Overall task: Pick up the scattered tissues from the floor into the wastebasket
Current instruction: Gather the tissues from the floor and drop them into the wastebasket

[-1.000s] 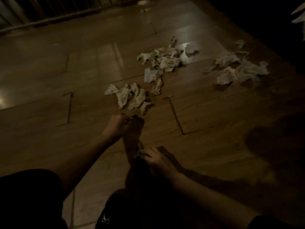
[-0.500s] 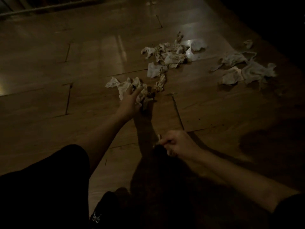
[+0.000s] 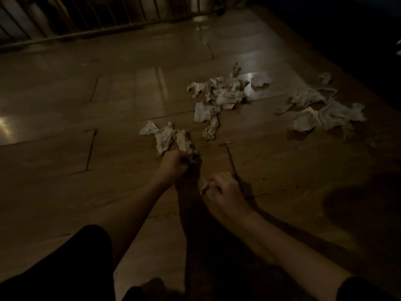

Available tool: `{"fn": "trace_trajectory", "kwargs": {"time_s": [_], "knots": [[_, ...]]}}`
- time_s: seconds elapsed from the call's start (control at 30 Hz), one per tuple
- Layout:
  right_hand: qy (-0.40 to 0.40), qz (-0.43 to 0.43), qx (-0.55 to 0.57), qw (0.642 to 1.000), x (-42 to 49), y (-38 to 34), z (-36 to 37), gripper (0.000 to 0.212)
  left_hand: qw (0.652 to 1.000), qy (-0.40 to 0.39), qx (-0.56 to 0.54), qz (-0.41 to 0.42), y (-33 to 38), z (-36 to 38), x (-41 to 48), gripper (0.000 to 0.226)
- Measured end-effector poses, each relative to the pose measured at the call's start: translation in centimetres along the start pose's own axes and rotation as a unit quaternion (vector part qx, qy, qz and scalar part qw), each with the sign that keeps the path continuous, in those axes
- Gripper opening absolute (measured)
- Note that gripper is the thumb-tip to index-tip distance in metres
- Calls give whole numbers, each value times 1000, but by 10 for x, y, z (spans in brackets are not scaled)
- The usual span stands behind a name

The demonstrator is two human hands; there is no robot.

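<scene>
Left hand [image 3: 173, 162]: fist closing on the near tissue clump [image 3: 167, 136] on the floor [image 3: 65, 131].
Right hand [image 3: 221, 190]: curled tight around a small tissue scrap [image 3: 204, 185].
Other tissues: middle pile [image 3: 219, 94], right pile [image 3: 321, 111], both lying untouched.

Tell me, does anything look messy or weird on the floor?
Yes. Crumpled tissues litter the wooden floor: a near clump at the left hand, a middle pile, and a right pile. The right hand holds a scrap. No wastebasket is visible.
</scene>
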State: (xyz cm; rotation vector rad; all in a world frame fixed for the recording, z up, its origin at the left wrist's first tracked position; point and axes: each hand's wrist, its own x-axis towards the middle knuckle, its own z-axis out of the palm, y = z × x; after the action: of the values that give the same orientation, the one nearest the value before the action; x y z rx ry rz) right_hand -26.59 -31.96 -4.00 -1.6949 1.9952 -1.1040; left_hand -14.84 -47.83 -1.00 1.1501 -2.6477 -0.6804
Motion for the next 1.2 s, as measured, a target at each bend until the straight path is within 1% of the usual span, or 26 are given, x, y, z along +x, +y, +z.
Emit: {"fn": "trace_trajectory", "kwargs": {"time_s": [0.07,0.13,0.17,0.2,0.27,0.33,0.37,0.43,0.5,0.57,0.6,0.63,0.67,0.7,0.73,0.8,0.83,0.87,0.9,0.97,1.0,1.03,1.1,1.13,1.17,1.2], "knots": [[67,53,25,996,45,4,-7,14,999,45,-3,-12,-7,-9,-4,12],[108,86,46,989,93,5,-14,21,994,100,-22,-39,-13,-22,-6,7],[113,99,51,987,115,6,-16,24,989,129,-45,-58,-16,-28,-5,12],[110,112,51,986,135,9,-17,26,982,154,-69,-81,-21,-34,-1,23],[86,134,41,986,169,19,-17,32,974,168,-93,-122,-32,-43,13,49],[36,145,16,989,193,33,-12,42,975,131,-81,-158,-41,-46,32,74],[-1,160,-5,987,201,39,-8,50,977,104,-71,-171,-42,-48,42,84],[-85,201,-62,974,210,50,-1,68,978,54,-44,-195,-38,-48,61,90],[-133,202,-93,966,216,59,0,78,976,-18,10,-216,-35,-45,78,82],[-172,193,-95,961,225,69,-1,81,968,-90,79,-222,-33,-42,89,58],[-193,190,-108,957,231,73,-2,79,964,-92,86,-234,-33,-40,94,47],[-210,186,-133,951,235,77,-2,73,963,-78,74,-247,-32,-38,97,40],[-205,179,-155,950,236,78,0,63,963,-55,54,-260,-32,-36,99,35],[-177,170,-167,955,235,76,2,52,963,-33,47,-264,-28,-34,99,31],[-134,159,-163,965,231,74,4,43,964,-11,47,-262,-24,-31,97,29],[-43,122,-135,982,214,71,11,38,974,31,34,-222,-18,-23,90,34],[-22,107,-119,987,207,73,13,38,981,34,26,-187,-15,-19,85,33],[-27,113,-104,988,202,76,11,36,988,31,22,-150,-12,-16,78,27],[-38,130,-80,988,199,80,6,30,992,26,20,-123,-11,-15,71,23],[-45,183,-1,982,199,88,-12,18,994,43,13,-98,-16,-14,62,23],[-30,201,24,979,198,92,-26,16,994,58,9,-94,-20,-16,58,23],[-7,205,23,978,195,92,-40,15,994,74,6,-86,-25,-17,56,21],[44,187,-19,981,186,90,-64,12,993,93,5,-75,-31,-20,54,18],[46,177,-47,982,180,90,-70,10,993,90,3,-75,-30,-22,53,17],[31,173,-73,982,173,84,-74,10,994,89,5,-71,-28,-22,53,17],[-2,171,-92,981,167,80,-72,12,994,84,7,-69,-25,-23,53,17]]}}
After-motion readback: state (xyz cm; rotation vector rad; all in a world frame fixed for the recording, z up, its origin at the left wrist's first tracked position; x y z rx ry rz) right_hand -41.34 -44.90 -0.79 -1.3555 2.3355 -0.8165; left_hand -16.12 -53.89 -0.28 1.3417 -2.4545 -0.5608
